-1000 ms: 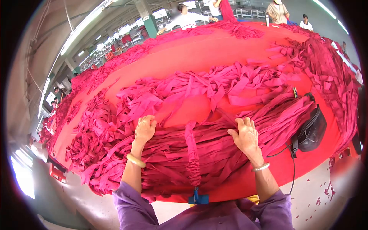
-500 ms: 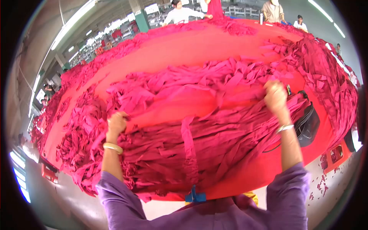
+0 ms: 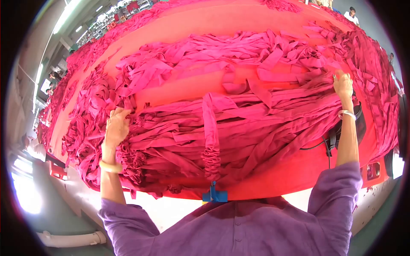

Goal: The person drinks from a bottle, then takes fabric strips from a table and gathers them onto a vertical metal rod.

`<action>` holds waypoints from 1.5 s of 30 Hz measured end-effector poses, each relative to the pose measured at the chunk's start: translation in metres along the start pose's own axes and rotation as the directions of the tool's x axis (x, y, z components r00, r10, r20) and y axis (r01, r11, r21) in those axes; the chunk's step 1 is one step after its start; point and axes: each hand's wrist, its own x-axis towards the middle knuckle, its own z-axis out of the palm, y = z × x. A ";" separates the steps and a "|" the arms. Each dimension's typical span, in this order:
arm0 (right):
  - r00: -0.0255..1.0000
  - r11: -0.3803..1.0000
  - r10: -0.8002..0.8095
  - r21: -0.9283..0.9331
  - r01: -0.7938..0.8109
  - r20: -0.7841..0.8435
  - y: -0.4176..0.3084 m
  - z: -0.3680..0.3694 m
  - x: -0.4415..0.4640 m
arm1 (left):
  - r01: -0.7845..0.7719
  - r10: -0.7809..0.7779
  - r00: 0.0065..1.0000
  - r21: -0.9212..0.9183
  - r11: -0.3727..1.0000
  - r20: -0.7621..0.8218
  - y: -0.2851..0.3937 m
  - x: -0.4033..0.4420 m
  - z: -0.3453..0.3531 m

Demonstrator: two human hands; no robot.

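Observation:
Long crimson fabric strips (image 3: 179, 138) lie side by side in a thick bundle across the table in front of me. At the bundle's left end is my left hand (image 3: 116, 127), fingers curled on a strip end beside gathered, ruffled pieces. My right hand (image 3: 343, 87) is closed on strips at the far right end. One lighter strip with a ruffled lower part (image 3: 210, 128) lies crosswise over the middle. Exactly which strip each hand pinches is partly hidden by the fingers.
A blue clamp (image 3: 214, 195) sits at the near edge of the red-covered table (image 3: 265, 185). A dark bag-like object (image 3: 358, 123) is behind my right forearm. Heaps of strips (image 3: 230, 47) lie beyond, left and right. A person (image 3: 351, 16) is at the far right.
My hands have moved apart, the left outward to the left and the right outward to the right. The strip stretched between them now lies along the bundle. My view has tilted down.

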 end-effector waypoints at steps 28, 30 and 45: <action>0.818 0.555 -0.451 0.830 -0.055 0.356 -0.312 -0.054 -0.062 | 0.255 -0.091 0.964 -0.966 0.036 0.251 0.210 -0.024 0.035; 0.847 0.251 -0.442 0.947 -0.198 0.294 -0.290 -0.064 -0.100 | 0.218 -0.068 0.975 -0.973 0.070 0.214 0.207 -0.024 0.037; 0.719 -0.339 -0.599 0.703 -0.626 0.351 -0.277 -0.093 -0.238 | 0.287 0.033 0.955 -0.894 -0.345 0.294 0.180 0.063 0.025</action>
